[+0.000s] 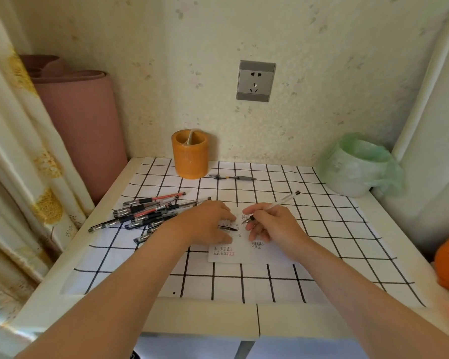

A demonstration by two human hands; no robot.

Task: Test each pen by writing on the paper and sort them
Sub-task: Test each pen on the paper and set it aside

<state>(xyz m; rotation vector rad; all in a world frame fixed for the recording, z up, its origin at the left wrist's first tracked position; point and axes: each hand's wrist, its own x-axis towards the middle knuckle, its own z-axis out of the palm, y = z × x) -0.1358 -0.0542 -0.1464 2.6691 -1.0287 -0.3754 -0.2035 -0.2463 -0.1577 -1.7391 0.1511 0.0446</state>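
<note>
Right hand fingers pinch a clear pen, tip on the paper on the counter. Left hand presses the paper, fingers straight. Paper carries rows of tiny black and red 正-like marks.

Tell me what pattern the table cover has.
The cover is white with a black grid of lines; the head view shows it.

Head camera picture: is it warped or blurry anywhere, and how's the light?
Head view: wide-angle bend, the curtain bows at the left edge; soft, even light, faint shadows, no glare; the pen and paper are sharp, but the written marks are too small to read.
</note>
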